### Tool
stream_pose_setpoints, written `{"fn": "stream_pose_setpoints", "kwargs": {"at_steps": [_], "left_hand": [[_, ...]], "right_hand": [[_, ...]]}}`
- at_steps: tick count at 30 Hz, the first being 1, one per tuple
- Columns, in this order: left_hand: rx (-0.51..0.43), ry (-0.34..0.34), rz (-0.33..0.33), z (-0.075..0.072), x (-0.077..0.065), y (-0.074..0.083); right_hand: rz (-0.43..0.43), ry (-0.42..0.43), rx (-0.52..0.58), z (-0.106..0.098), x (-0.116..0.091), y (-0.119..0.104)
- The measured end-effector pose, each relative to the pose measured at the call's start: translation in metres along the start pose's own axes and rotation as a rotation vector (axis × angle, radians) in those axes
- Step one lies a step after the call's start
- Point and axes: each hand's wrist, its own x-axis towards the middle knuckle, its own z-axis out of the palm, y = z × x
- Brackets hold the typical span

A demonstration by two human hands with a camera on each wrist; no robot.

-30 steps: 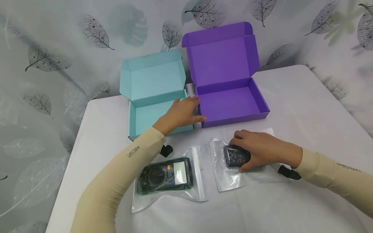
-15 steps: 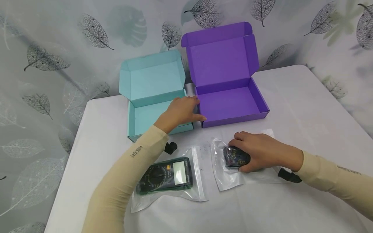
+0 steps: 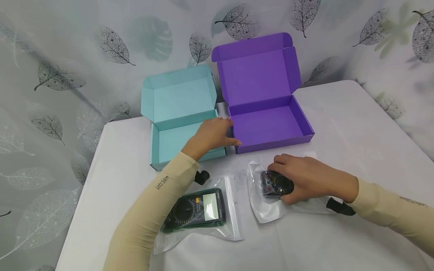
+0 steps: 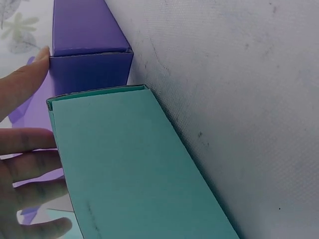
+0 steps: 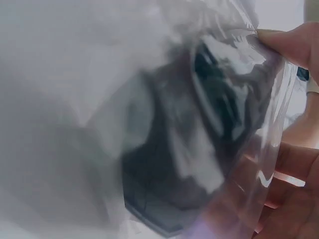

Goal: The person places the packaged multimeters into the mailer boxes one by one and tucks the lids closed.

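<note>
My right hand [image 3: 306, 178] grips a small black multimeter [image 3: 271, 183] through its clear plastic bag [image 3: 262, 212], its far part hidden under the palm. In the right wrist view, thumb and fingers curl round the bag's sides, the dark meter [image 5: 174, 149] blurred inside. Between two lidded boxes is my left hand [image 3: 211, 133], fingers extended, thumb at the front left corner of the open purple box [image 3: 271, 142]. Left of it the open teal box [image 3: 159, 163] is partly covered by the hand. A larger multimeter [image 3: 210, 207] lies in a zip bag [image 3: 234, 226] below my left forearm.
A white cloth covers the table [image 3: 356, 131]. Both boxes stand at its back with lids raised against a leaf-patterned curtain [image 3: 159, 34]. Black straps [image 3: 340, 206] hang at the wrists.
The head view has tilted slightly, so the scene sits a little lower. Both hands keep nearly the same places and hold.
</note>
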Motion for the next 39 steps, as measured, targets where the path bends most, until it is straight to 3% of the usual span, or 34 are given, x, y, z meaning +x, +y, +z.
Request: {"fn": "stream_pose_setpoints", "kwargs": {"at_steps": [18,39], "left_hand": [[0.036,0.003,0.019,0.001,0.001,0.003],[0.07,0.009,0.027,0.001,-0.001,0.005]], "right_hand": [[0.034,0.029,0.022,-0.053,0.018,0.007],[0.06,0.032,0.031,-0.088,0.071,0.035]]}}
